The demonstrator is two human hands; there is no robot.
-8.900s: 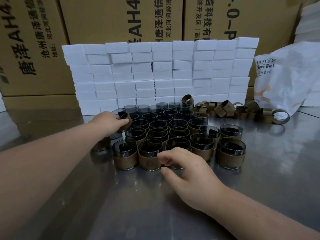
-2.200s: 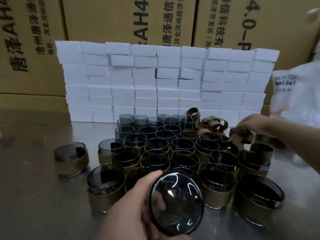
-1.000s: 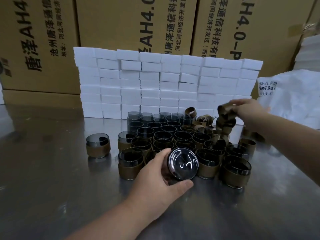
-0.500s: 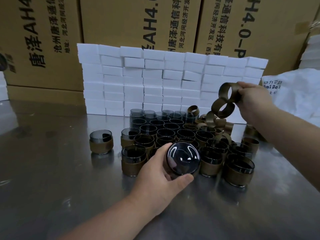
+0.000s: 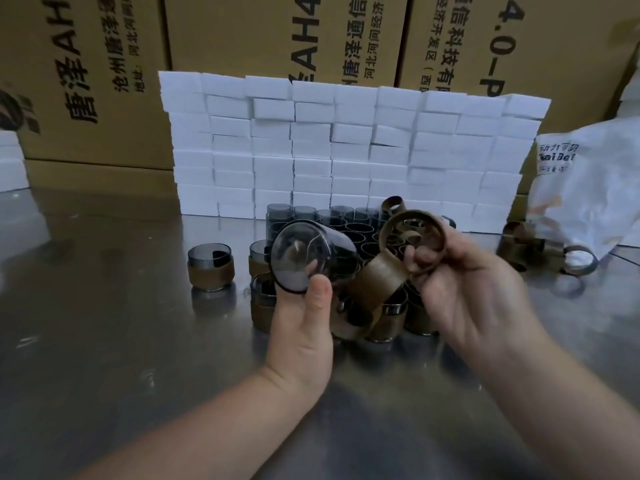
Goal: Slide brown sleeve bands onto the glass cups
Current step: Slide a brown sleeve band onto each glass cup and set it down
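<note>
Brown sleeve bands (image 5: 412, 214) are hanging from the right hand (image 5: 474, 292), in the air above the desk (image 5: 104, 323). Its fingers (image 5: 420, 259) are curling and pinching the upper ring, and a lower band (image 5: 377, 277) is dangling at 7 o'clock from that ring. The left hand (image 5: 301, 336) is gripping a bare glass cup (image 5: 304, 258), tilted, with its base facing the camera; the thumb is pressing on the base rim. The cup is at 9 o'clock from the bands, just beside them; I cannot tell if they are touching. Under both hands a group of cups (image 5: 346, 221) is standing on the desk, the front ones wearing bands. One banded cup (image 5: 210, 268) is standing apart at 9 o'clock of the group. Loose bands (image 5: 519, 244) are lying at 3 o'clock, beside a white bag (image 5: 588, 188). White blocks (image 5: 346, 150) are standing stacked at 12 o'clock, in front of cardboard boxes (image 5: 277, 36).
</note>
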